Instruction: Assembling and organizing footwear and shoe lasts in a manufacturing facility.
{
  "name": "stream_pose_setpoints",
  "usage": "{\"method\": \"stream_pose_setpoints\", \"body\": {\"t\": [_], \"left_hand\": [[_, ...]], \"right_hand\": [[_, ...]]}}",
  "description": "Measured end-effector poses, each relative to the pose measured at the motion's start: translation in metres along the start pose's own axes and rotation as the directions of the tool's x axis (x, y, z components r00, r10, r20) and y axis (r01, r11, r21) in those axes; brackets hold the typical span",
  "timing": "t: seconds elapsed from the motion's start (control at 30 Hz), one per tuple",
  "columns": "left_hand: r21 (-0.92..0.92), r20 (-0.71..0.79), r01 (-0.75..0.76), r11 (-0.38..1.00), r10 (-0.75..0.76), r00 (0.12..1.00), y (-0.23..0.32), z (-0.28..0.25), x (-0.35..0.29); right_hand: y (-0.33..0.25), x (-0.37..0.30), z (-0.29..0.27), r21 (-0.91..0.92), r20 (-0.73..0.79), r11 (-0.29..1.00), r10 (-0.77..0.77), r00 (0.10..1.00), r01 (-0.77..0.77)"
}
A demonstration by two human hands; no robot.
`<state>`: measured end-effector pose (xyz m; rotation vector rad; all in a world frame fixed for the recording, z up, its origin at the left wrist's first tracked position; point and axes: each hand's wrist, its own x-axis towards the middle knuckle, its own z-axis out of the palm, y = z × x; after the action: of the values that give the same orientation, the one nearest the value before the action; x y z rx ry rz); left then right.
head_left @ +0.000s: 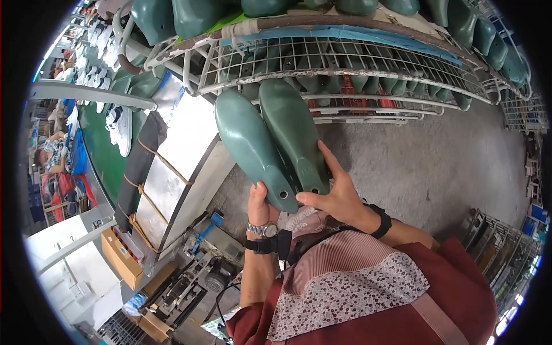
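Observation:
Two green plastic shoe lasts lie side by side before me, toes pointing away toward the rack. My left hand (261, 204) grips the heel end of the left shoe last (244, 135), its thumb on the upper face and its other fingers mostly hidden underneath. Around the heel of the right shoe last (290, 132) closes my right hand (339, 192), with the thumb across the heel end and the index finger along the side. Both heels have a small round hole.
A white wire rack (345, 72) full of green lasts stands just ahead, more lasts on its top. To the left are a white-topped bench (172, 155) and a green conveyor (98, 144) with white shoes. A cardboard box (122, 259) and a machine (215, 276) sit lower left.

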<state>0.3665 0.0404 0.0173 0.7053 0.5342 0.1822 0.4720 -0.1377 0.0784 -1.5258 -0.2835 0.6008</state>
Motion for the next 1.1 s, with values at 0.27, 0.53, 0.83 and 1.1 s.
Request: {"method": "stream_pose_setpoints", "body": {"t": [0.27, 0.53, 0.83, 1.1], "left_hand": [[0.041, 0.075, 0.133, 0.990, -0.136, 0.988, -0.023, -0.025, 0.002], [0.628, -0.145, 0.370, 0.685, -0.364, 0.920, -0.074, -0.032, 0.027], [0.937, -0.112, 0.186, 0.295, -0.251, 0.962, -0.185, -0.004, 0.133], [0.978, -0.206, 0.197, -0.071, -0.162, 0.965, -0.175, 0.043, 0.156]], "right_hand": [[0.024, -0.019, -0.017, 0.090, -0.029, 0.985, 0.149, 0.988, -0.146], [0.090, -0.063, -0.074, 0.536, -0.106, 0.678, 0.646, 0.756, -0.504], [0.177, 0.025, -0.199, 0.185, -0.326, 0.858, 0.514, 0.793, -0.480], [0.273, 0.201, -0.262, -0.221, -0.298, 0.890, 0.327, 0.897, -0.398]]}}
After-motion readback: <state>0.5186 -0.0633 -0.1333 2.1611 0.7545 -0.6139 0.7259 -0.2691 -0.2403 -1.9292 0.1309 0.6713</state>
